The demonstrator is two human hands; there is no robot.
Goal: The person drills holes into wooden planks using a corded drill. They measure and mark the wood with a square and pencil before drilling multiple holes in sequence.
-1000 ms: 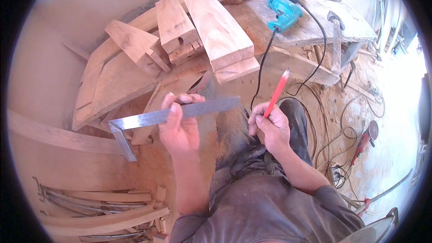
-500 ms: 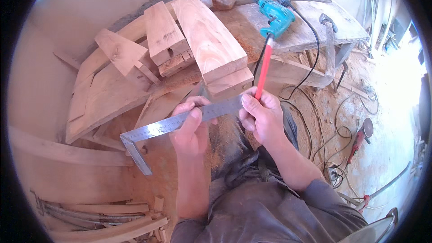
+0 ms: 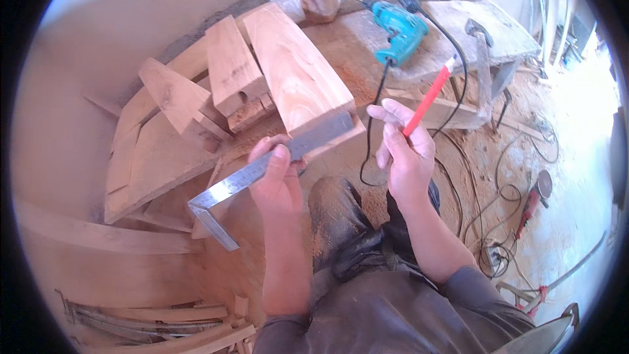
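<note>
- left hand [image 3: 278, 180] was clamped on steel try square [image 3: 232, 185], tip overlapping thick board [image 3: 298, 65] end in view
- right hand [image 3: 411, 154] pinched red pencil [image 3: 429, 99], had just moved off square
- so square was held one-handed

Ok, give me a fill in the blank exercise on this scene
The metal square in the left hand is shaped like the letter ____.
The right hand holds a red ____.
In the picture, the teal drill lies to the ____ of the wooden blocks.
The red grinder lies on the ____.

Missing words: L; pencil; right; floor.
</note>
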